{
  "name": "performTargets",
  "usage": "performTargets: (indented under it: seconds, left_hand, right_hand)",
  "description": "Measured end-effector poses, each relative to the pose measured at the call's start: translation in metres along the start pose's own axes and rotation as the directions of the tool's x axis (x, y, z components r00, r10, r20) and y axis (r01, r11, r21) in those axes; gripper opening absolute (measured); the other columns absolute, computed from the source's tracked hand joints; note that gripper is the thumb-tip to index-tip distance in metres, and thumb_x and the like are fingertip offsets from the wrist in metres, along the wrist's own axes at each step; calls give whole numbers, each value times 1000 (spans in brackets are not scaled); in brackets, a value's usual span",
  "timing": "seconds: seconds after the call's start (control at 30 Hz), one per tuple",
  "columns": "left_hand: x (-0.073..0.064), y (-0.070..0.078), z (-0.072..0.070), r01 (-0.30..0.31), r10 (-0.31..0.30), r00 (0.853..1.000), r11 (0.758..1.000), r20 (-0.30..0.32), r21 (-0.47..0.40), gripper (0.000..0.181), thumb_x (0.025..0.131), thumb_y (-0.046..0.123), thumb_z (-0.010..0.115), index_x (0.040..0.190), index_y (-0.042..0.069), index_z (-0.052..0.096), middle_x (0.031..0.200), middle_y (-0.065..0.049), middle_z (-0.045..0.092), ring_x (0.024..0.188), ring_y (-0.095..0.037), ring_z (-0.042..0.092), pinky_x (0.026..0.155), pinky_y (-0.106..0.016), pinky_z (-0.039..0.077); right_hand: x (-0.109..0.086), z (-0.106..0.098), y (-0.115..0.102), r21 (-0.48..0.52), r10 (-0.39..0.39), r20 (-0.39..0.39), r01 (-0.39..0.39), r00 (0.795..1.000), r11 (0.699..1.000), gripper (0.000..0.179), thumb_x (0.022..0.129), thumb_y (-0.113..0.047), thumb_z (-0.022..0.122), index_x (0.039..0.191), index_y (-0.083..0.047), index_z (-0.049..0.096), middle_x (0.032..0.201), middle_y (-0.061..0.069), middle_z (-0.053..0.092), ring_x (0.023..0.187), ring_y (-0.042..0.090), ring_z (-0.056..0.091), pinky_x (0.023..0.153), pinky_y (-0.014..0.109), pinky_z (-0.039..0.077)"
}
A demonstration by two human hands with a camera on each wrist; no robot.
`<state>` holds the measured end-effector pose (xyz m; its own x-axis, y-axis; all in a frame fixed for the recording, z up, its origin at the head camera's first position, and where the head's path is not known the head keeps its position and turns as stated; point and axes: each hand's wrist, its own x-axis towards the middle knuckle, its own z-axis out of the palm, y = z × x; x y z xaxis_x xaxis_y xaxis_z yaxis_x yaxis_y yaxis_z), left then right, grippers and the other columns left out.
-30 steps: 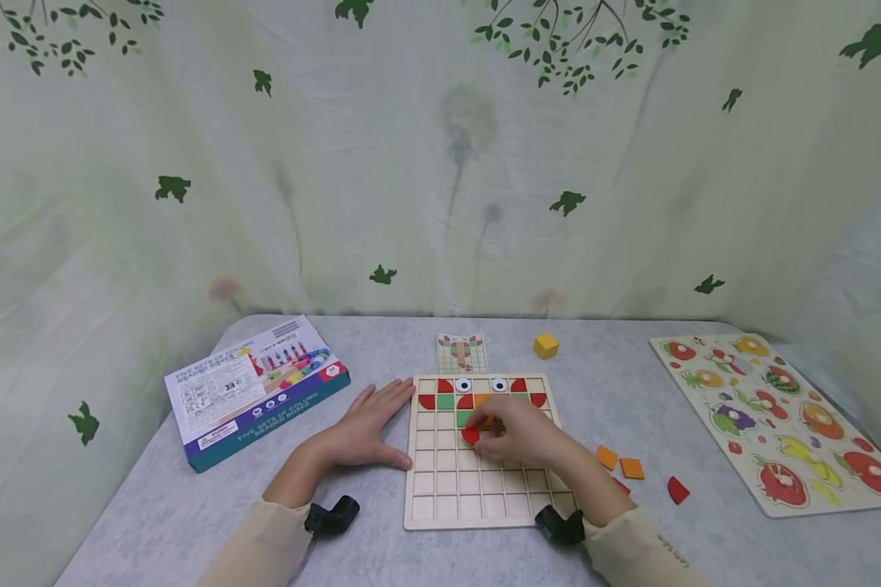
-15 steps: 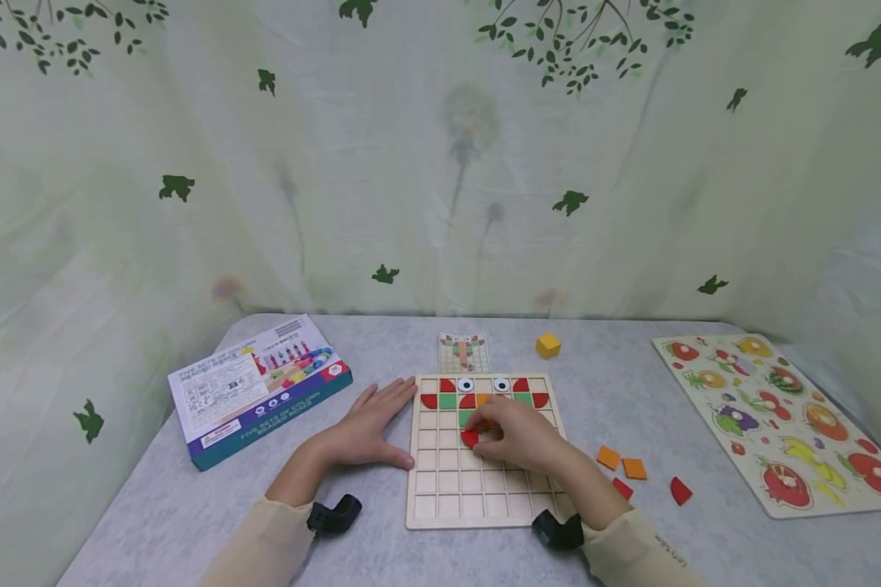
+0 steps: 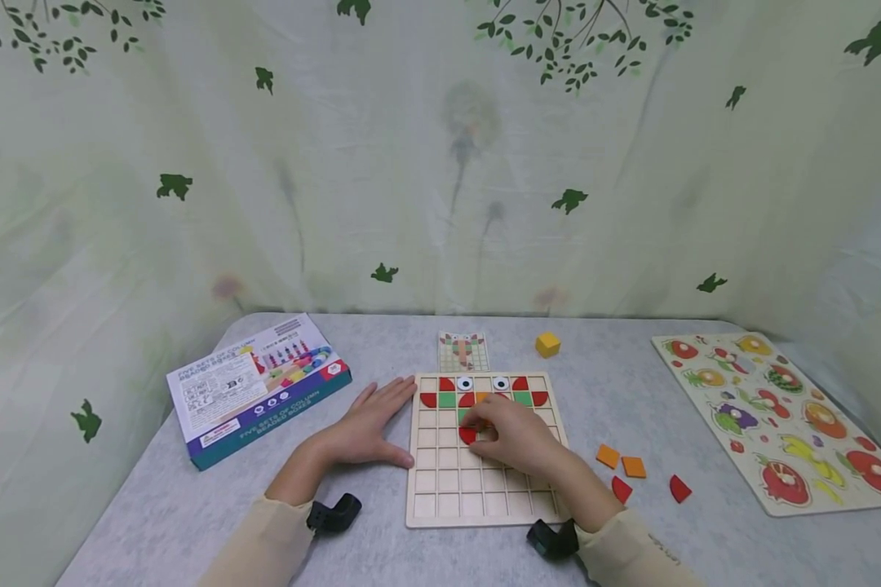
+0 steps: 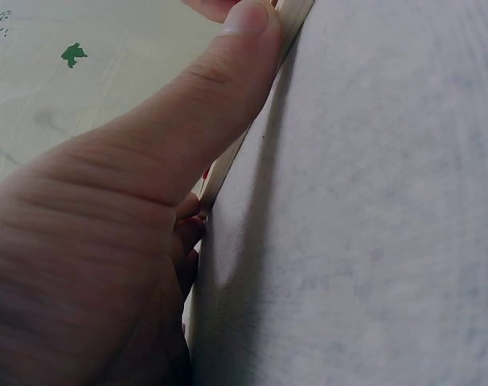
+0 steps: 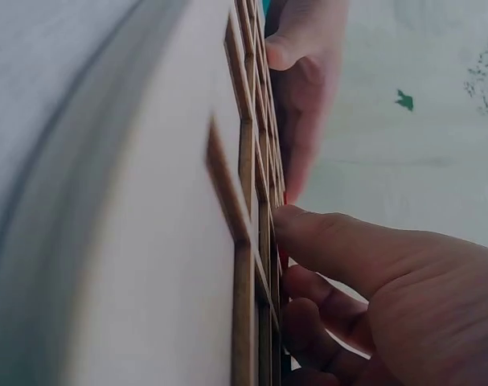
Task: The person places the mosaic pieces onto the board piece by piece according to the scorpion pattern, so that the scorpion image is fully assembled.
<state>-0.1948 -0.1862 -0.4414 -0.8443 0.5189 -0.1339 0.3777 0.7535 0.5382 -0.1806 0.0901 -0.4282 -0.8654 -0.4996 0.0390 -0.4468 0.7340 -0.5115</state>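
Unmoved over the last second, the fruit puzzle [image 3: 847, 501] lies well apart from the right edge of the board [image 3: 448, 481]. My left hand [image 3: 370, 428] rests against the board's left edge, fingers straight. My right hand [image 3: 517, 432] pinches a red piece [image 3: 467, 436] left of the board's middle, slightly further left than before; my shifted wrist [image 3: 587, 485] now uncovers a loose red wedge [image 3: 621, 490] near the orange tiles [image 3: 635, 467].

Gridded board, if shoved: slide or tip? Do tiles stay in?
The gridded board would probably slide rather than tip, lying flat, broad and thin on the table. It looks stiff, its sides straight. The coloured tiles likely stay put under a gentle push, given the raised dividers.
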Motion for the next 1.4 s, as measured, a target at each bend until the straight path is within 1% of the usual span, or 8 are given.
performTargets:
  seconds: [0.3, 0.47, 0.7, 0.83, 0.97, 1.13, 1.3, 1.4]
  left_hand:
    - [0, 0, -1, -11, 11, 1000, 1000, -4, 0, 115, 75, 59, 80, 161, 13, 19, 170, -3, 15, 158, -28, 7, 127, -56, -4]
    - [1, -2, 1, -28, 28, 1000, 1000, -13, 8, 115, 75, 59, 80, 160, 10, 21, 169, -6, 17, 158, -30, 9, 126, -57, -3]
    - [1, -4, 3, -34, 34, 999, 999, -18, 6, 115, 75, 59, 80, 160, 8, 21, 169, -8, 18, 157, -32, 10, 126, -59, -1]
    - [1, -4, 2, -31, 31, 999, 999, -16, 7, 115, 75, 60, 79, 160, 9, 21, 169, -8, 18, 158, -32, 9, 126, -58, -2]
    - [1, -3, 2, -31, 31, 999, 999, -17, 11, 115, 75, 60, 80, 160, 9, 21, 169, -7, 18, 158, -31, 9, 126, -57, -2]
    - [1, -2, 2, -31, 31, 999, 999, -21, 8, 115, 75, 58, 81, 160, 8, 22, 169, -8, 19, 157, -32, 10, 126, -58, -1]
    - [1, -2, 2, -23, 23, 1000, 1000, -18, 10, 115, 74, 59, 80, 160, 9, 21, 169, -7, 18, 158, -31, 9, 126, -58, -2]
    - [1, -3, 2, -24, 24, 1000, 1000, -19, 6, 116, 74, 59, 81, 160, 9, 21, 169, -7, 18, 158, -32, 9, 126, -58, -2]
  right_hand:
    - [-1, -2, 1, 61, 6, 6, -7, 1000, 998, 17, 87, -24, 78, 103, -24, 72, 96, -11, 62, 85, 8, 56, 76, 25, 49]
    - [-1, -1, 3, 50, -28, -11, 29, 1000, 998, 13, 88, -22, 76, 101, -23, 72, 96, -9, 62, 86, 8, 57, 77, 25, 51]
    - [-1, 0, 3, 48, -28, -12, 29, 1000, 998, 13, 88, -17, 76, 100, -22, 72, 95, -8, 62, 86, 8, 57, 77, 25, 51]
    - [-1, -1, 2, 76, -19, -1, 19, 1000, 997, 13, 88, -16, 76, 100, -20, 72, 94, -8, 63, 86, 8, 57, 77, 25, 52]
    - [-1, -3, 3, 144, 16, 28, -19, 999, 989, 11, 90, -15, 75, 100, -20, 73, 92, -10, 65, 86, 7, 59, 78, 24, 53]
    - [-2, -4, 7, 233, 23, 55, -35, 998, 972, 8, 92, -15, 72, 98, -21, 73, 93, -11, 69, 87, 7, 62, 80, 23, 54]
    - [-2, -5, 9, 248, 11, 61, -25, 998, 968, 9, 93, -15, 71, 99, -21, 73, 92, -11, 69, 85, 9, 61, 78, 22, 53]
    - [-3, -9, 8, 251, 9, 63, -24, 998, 968, 9, 93, -15, 70, 100, -20, 74, 92, -10, 68, 81, 11, 59, 73, 22, 52]
